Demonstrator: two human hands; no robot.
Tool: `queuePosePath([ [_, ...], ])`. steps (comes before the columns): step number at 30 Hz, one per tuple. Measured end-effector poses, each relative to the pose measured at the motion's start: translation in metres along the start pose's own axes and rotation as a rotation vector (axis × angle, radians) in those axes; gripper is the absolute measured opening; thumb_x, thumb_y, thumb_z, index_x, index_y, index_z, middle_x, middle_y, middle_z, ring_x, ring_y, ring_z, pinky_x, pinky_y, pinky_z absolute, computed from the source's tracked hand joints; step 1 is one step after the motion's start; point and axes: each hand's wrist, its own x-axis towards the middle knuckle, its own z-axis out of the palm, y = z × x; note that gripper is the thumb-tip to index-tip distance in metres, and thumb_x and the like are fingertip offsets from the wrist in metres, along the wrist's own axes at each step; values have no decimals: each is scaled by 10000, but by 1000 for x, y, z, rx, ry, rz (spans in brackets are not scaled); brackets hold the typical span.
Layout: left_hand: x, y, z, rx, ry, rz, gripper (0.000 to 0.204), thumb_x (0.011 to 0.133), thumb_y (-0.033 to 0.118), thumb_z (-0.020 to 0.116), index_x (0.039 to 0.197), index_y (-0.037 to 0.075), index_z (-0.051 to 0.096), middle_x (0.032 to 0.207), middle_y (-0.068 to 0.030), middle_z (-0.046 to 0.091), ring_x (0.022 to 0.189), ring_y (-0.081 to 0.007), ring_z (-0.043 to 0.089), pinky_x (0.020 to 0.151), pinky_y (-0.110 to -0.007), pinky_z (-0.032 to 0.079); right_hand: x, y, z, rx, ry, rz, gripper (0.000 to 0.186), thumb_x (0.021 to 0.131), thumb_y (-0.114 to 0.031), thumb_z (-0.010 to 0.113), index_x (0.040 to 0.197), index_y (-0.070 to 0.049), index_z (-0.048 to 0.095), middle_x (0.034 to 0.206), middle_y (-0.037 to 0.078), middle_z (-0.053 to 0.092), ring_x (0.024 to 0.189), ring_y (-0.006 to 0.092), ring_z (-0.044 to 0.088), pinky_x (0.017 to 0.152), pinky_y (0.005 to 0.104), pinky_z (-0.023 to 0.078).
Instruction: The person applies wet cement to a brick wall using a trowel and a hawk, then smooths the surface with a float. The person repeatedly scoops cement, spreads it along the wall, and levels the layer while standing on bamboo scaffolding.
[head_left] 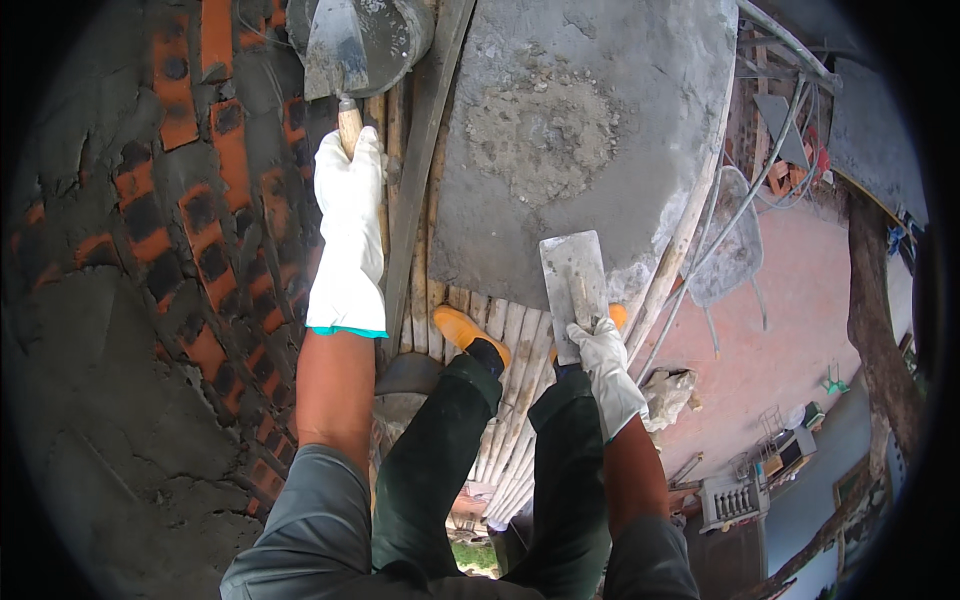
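My left hand (pixel 349 170), in a white glove with a teal cuff edge, is closed round the wooden handle of a pointed trowel (pixel 338 50). The trowel's grey-smeared blade lies over a bucket (pixel 408 40) of wet mortar at the top. My right hand (pixel 605 365), also gloved in white, grips a rectangular plastering trowel (pixel 575 255) by its handle. Its flat blade hangs above the near edge of a grey board (pixel 500 230), with grey smears on its surface. On that board sits a rough patch of mortar (pixel 543 135).
At left rises a brick wall (pixel 205 235), partly coated with mortar. I stand on a platform of bamboo poles (pixel 510 385) in yellow shoes (pixel 462 328). A long wooden plank (pixel 422 170) runs beside the wall. Far below at right are a wheelbarrow (pixel 728 240) and a reddish floor (pixel 725 360).
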Motion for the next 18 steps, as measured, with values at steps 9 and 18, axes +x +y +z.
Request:
queuePosePath([
  [9, 91, 24, -3, 330, -121, -128, 367, 1088, 305, 641, 1261, -18, 630, 942, -122, 758, 702, -178, 723, 578, -312, 581, 24, 19, 13, 259, -39, -1, 413, 904, -328, 835, 1183, -49, 714, 975, 83, 789, 832, 191, 739, 757, 353, 567],
  [18, 101, 10, 12, -85, -219, -121, 361, 1051, 307, 706, 1221, -8, 661, 980, -95, 746, 805, -188, 728, 671, -340, 617, 26, -18, 10, -101, 53, 31, 395, 886, -349, 843, 1121, -53, 727, 922, 94, 780, 799, 224, 743, 743, 374, 573],
])
